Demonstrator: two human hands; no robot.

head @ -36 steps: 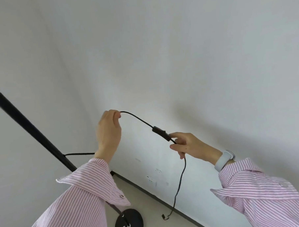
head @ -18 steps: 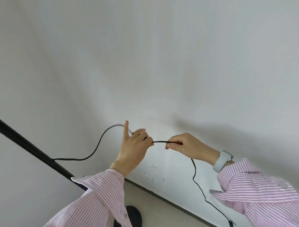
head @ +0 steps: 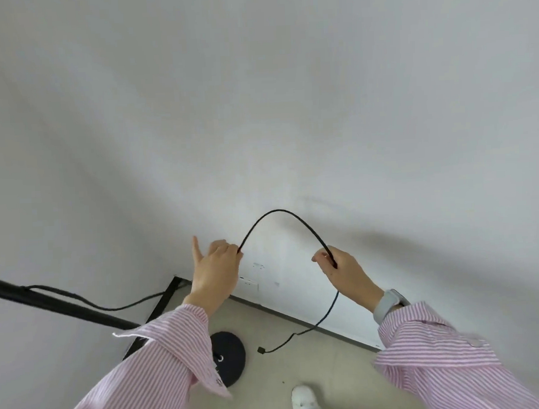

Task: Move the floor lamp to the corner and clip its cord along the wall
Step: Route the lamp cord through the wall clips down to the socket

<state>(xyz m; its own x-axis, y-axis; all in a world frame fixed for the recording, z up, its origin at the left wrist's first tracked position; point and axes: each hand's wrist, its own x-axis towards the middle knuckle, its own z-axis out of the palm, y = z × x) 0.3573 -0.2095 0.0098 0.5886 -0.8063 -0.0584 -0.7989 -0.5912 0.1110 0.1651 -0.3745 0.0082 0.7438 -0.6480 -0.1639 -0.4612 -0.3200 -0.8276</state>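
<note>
The black cord (head: 281, 211) arches upward between my two hands in front of the white wall (head: 319, 109). My left hand (head: 217, 270) pinches it at the left end of the arch, index finger raised. My right hand (head: 342, 270) grips it at the right end. Below my right hand the cord hangs down to the floor and ends in a small black plug (head: 261, 350). The floor lamp's black pole (head: 50, 302) slants in from the left, and its round black base (head: 230, 357) stands on the floor near the corner. More cord (head: 112, 307) runs from the pole towards my left sleeve.
A white wall outlet (head: 249, 283) sits low on the wall just above the dark baseboard (head: 298, 319). Small white clips or marks (head: 258, 265) show on the wall near it. My white shoe (head: 304, 400) stands on the grey floor at the bottom.
My hands have moved apart and the cord between them now bows up into a tall arch. The view has tilted down, showing the lamp base, the plug on the floor and my shoe.
</note>
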